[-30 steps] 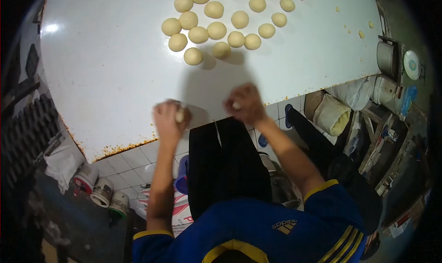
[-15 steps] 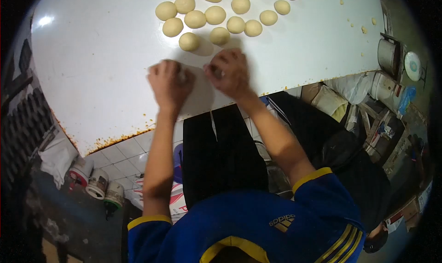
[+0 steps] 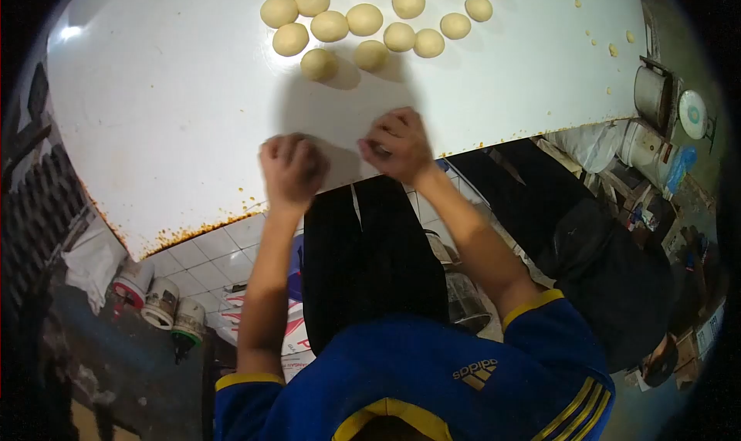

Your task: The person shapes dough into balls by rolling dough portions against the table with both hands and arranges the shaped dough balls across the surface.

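My left hand is curled, palm down, on the white tabletop near its front edge. To its right my right hand has its fingers bent round over the same surface. What either hand cups is hidden and blurred. Beyond them several round, pale dough balls lie on the table, the closest being one dough ball and another dough ball beside it.
Small dough scraps dot the right side of the table. Rust marks its front edge. Another person in dark clothes is at the right, below the table. Buckets stand on the floor at left, and a white bucket at right.
Both hands moved forward over the table, then came back a little toward the front edge, still curled. The other person in dark clothes has shifted at the right.
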Demonstrator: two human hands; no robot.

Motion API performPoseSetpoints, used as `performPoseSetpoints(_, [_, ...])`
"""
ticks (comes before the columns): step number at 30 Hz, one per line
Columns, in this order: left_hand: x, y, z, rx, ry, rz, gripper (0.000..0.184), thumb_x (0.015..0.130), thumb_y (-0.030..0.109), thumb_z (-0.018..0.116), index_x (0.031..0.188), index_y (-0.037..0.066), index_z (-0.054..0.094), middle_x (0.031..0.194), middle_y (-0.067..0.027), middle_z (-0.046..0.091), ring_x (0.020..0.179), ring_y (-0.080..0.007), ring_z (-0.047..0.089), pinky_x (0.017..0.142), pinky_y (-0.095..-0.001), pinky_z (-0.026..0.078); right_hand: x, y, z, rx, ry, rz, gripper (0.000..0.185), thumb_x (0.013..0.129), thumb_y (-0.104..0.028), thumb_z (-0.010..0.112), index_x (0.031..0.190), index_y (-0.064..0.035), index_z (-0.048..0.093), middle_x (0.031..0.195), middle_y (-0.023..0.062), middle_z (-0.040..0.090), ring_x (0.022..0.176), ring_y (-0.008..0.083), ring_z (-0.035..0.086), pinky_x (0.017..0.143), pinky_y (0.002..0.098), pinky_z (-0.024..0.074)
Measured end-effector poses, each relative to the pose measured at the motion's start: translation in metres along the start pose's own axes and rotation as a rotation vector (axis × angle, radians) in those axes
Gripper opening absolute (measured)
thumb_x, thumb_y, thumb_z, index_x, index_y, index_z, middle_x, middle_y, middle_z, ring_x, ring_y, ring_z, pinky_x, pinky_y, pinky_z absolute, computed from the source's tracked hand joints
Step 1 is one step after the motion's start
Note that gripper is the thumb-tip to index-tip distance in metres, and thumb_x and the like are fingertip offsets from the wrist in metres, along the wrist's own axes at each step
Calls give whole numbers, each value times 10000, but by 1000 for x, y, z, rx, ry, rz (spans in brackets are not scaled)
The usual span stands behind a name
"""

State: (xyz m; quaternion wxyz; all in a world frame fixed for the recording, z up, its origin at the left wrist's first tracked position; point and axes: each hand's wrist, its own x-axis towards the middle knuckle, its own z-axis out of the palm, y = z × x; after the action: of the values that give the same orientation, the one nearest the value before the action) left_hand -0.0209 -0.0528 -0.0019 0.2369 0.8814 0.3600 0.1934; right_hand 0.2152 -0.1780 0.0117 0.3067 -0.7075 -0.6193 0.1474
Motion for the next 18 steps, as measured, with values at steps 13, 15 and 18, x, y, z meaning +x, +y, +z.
performPoseSetpoints(13, [24, -12, -18, 110, -18, -75, 227, 820, 158, 882, 991, 141, 734, 1062, -62, 706, 1030, -365, 625, 884, -507, 502, 25, 27, -28, -156, -41, 75, 217, 829, -166, 938, 836, -151, 721, 925, 16, 697, 1051, 298, 655, 899, 459, 503])
performPoseSetpoints(15, [59, 2, -11, 107, -4, -58, 201, 842, 160, 865, 989, 139, 729, 1051, -65, 702, 1054, -370, 626, 898, -517, 496, 55, 18, -10, -104, 106, 59, 195, 856, -230, 917, 816, -177, 733, 941, 19, 694, 1027, 315, 646, 844, 461, 505])
performPoseSetpoints(18, [47, 37, 5, -21, -18, -41, 206, 831, 159, 857, 984, 131, 721, 1076, -77, 717, 1118, -378, 642, 960, -529, 505, 39, -19, 10, -17, 81, 105, 197, 854, -227, 919, 817, -174, 732, 932, 18, 689, 1030, 317, 651, 885, 454, 525])
